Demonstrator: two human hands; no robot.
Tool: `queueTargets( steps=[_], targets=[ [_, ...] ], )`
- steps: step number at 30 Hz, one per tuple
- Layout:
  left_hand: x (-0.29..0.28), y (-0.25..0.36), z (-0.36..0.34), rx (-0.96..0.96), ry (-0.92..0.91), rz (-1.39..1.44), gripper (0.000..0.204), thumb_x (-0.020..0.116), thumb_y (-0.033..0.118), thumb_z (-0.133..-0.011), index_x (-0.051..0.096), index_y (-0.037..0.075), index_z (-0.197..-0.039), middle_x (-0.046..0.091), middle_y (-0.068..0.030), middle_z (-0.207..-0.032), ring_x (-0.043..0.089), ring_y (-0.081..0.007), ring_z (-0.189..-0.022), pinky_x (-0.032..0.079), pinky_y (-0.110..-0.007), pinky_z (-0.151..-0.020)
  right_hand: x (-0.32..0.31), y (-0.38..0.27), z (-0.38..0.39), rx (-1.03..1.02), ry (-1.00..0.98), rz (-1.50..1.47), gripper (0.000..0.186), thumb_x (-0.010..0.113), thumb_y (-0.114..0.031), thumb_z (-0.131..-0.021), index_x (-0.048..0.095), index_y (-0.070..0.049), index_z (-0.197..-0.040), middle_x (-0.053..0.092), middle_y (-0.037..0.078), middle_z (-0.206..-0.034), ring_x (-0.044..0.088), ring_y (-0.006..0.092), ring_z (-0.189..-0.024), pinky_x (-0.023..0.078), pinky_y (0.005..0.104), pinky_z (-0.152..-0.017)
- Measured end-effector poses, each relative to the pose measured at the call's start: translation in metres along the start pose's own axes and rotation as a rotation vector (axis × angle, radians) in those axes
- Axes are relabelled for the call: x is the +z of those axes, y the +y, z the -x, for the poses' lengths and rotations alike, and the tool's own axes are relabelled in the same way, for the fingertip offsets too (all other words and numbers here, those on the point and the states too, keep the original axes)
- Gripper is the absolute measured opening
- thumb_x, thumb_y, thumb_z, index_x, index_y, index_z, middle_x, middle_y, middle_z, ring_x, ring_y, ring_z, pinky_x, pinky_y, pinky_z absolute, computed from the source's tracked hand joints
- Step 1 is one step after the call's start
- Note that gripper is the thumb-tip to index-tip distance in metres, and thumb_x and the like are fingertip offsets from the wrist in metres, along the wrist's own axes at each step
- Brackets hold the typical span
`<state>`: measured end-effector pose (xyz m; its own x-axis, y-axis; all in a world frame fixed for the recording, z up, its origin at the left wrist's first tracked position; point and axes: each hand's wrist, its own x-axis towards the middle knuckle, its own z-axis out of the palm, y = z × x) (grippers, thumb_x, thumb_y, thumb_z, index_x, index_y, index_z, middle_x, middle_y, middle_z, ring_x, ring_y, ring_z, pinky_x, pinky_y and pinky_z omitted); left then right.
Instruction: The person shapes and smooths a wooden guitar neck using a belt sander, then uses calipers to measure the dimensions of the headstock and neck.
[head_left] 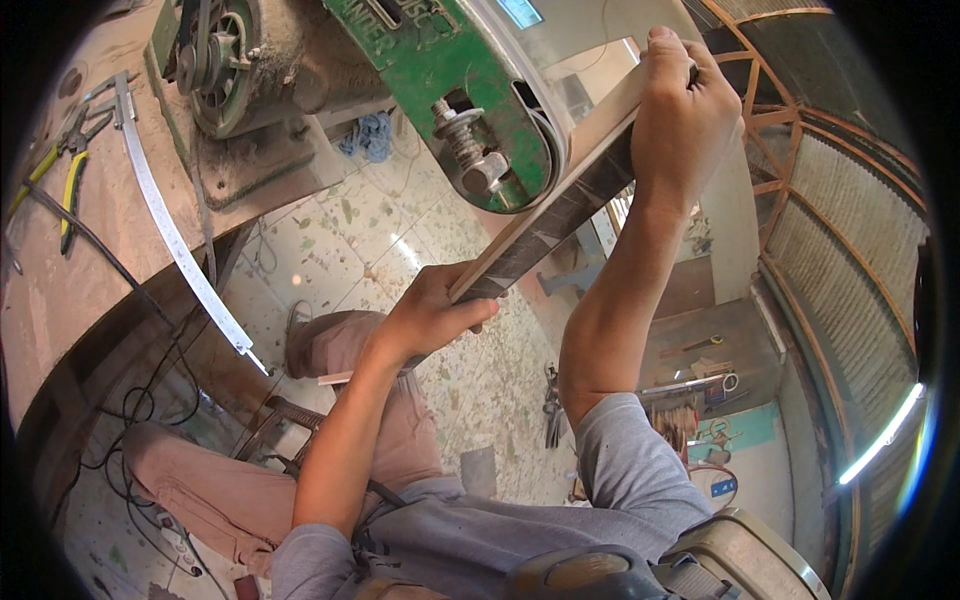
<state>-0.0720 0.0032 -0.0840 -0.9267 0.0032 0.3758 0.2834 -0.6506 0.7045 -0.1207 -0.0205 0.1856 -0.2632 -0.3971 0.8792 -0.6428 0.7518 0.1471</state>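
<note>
A long flat board (525, 250), pale along its edge and dark on its broad face, runs slantwise between my hands. My left hand (430, 312) is closed round its lower end, thumb across the dark face. Higher up, at the far right end, my right hand (690, 120) grips it with bent fingers. The board lies close along the rounded end of a green belt sander (440, 90); whether its edge touches the belt I cannot tell. On the sander's side sits a bolt with a spring (462, 140).
A dusty bench (120, 245) at the left bears a long metal caliper (175, 230), yellow-and-black pliers (75, 165) and a motor with a pulley (235, 70). A blue rag (370, 137) is by its edge. Black cables (135, 405) tangle below; scraps litter the tiled floor (500, 370).
</note>
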Motion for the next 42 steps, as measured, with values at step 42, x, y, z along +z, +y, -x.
queueTargets(
  steps=[42],
  targets=[
    [0.035,-0.002,0.014,0.42,0.724,-0.82,0.046,0.08,0.007,-0.076,0.054,0.005,-0.114,0.065,-0.017,-0.097,0.068,-0.0409,-0.085,0.053,-0.049,-0.071,0.026,0.048,-0.013,-0.196,-0.281,-1.583,0.043,0.047,-0.035,-0.097,0.065,0.002,-0.086,0.061,0.015,-0.087,0.058,0.0287,-0.08,0.051,0.0413,-0.063]
  ],
)
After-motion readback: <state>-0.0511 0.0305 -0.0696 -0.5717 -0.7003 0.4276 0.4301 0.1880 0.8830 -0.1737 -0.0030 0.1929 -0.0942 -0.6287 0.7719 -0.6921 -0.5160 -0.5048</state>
